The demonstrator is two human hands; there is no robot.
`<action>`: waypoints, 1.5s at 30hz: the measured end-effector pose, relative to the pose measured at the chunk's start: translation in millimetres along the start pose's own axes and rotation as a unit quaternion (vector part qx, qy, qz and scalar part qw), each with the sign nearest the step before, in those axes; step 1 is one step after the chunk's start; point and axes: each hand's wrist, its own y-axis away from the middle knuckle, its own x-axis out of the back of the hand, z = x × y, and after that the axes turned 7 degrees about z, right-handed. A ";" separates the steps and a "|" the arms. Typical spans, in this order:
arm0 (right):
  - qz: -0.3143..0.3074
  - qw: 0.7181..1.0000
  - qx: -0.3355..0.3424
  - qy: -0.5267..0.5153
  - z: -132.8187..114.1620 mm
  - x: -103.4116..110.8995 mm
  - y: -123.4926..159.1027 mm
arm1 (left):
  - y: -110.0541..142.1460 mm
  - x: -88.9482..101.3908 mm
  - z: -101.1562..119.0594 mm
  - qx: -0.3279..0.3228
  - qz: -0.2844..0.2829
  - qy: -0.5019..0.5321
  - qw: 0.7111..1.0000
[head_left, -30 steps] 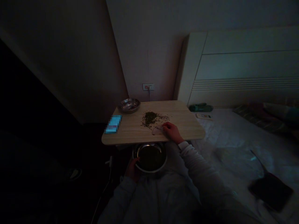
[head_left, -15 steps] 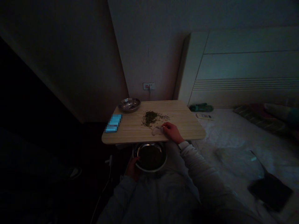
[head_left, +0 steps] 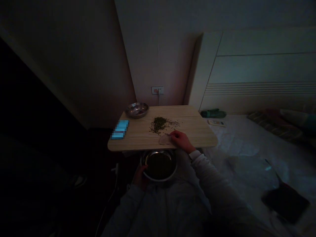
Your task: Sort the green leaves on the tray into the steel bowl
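My left hand point(head_left: 141, 177) grips the left rim of a metal bowl point(head_left: 170, 176) over my lap, just below the table's front edge. Dark greenish contents cover the bowl's bottom; their kind is too dim to make out. On the wooden table point(head_left: 197, 131), the closed fingers of my right hand point(head_left: 180, 139) pinch a thin, see-through rounded piece point(head_left: 165, 140), its lower edge at the tabletop with a few dark bits along it. Beyond it lies a heap of small green beans or seeds point(head_left: 159, 124), with looser ones scattered to its right.
A second metal bowl point(head_left: 137, 110) stands at the table's back left, and a lit phone point(head_left: 120, 129) lies in front of it. Right of the table is a bed point(head_left: 229, 141) with a green bottle point(head_left: 213, 113), a remote point(head_left: 216, 123) and a dark flat-headed tool point(head_left: 285, 201).
My right hand and the see-through piece have shifted slightly left, and the piece sits flatter against the table. The left hand and its bowl stay in place.
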 end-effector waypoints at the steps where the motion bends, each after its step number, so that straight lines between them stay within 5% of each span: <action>1: -0.004 1.000 0.003 0.001 0.1 0.1 0.7 | 0.7 -0.5 0.1 0.001 0.001 -0.002 1.000; 19: -0.112 0.987 -0.045 -0.110 -7.0 6.5 9.4 | 0.7 0.9 -1.2 -0.015 -0.016 -0.005 1.000; 27: 0.076 0.982 -0.089 -0.146 10.8 14.7 -2.0 | 4.8 -1.8 -0.9 -0.031 0.004 0.006 0.999; 31: 0.123 0.980 -0.114 -0.105 16.0 33.2 -3.8 | 2.0 0.0 -1.6 -0.042 0.016 0.001 0.999; 38: 0.099 0.977 -0.171 -0.085 12.7 55.9 6.2 | 2.9 0.2 -1.5 -0.007 0.007 0.000 1.000; 45: 0.102 0.992 -0.065 -0.038 15.8 56.9 22.2 | 2.3 0.0 -1.5 -0.023 0.026 -0.009 0.999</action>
